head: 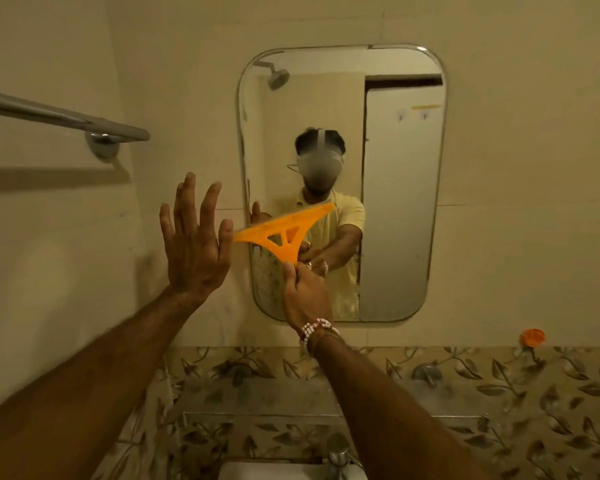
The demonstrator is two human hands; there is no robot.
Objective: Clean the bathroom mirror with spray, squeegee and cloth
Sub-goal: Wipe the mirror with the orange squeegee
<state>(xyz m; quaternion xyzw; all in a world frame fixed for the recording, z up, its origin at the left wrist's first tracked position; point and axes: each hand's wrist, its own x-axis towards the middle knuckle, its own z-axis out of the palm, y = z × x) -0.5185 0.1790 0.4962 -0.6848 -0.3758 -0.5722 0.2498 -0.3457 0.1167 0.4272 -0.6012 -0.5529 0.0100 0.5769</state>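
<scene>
- Right hand (305, 292) is closed round the handle of the orange squeegee (284, 233); blade tilted, its left end over the mirror's left edge, right end higher, over the glass.
- Left hand (194, 244) is open, fingers spread, holding nothing, flat towards the wall just left of the mirror (402, 202). Can't tell if the palm touches the tile.
- Step in hand, my read: squeegee pass on the lower-left part of the glass. Blade is blurred, so contact w/ the glass can't be confirmed.
- To do it well: level the blade or keep one steady angle, even pressure along the full rubber edge, overlap strokes, finish each pass off the rim.
- Wipe the blade btwn passes (no cloth or spray bottle in view, so they'd have to be fetched).
- Edges: rounded chrome rim, so the corners need a short angled stroke or the cloth. Blade's left tip overhangs the rim; it could catch there.
- Room: right and top of the mirror are bare wall, free to sweep. Left side has the towel rail (66, 116), well apart from the mirror but nearer the left forearm.
- Below: tap (338, 455) and basin (291, 471) under the right arm, and a narrow shelf (458, 415) on the patterned tiles; a downstroke ends above them, so drips will land there.
</scene>
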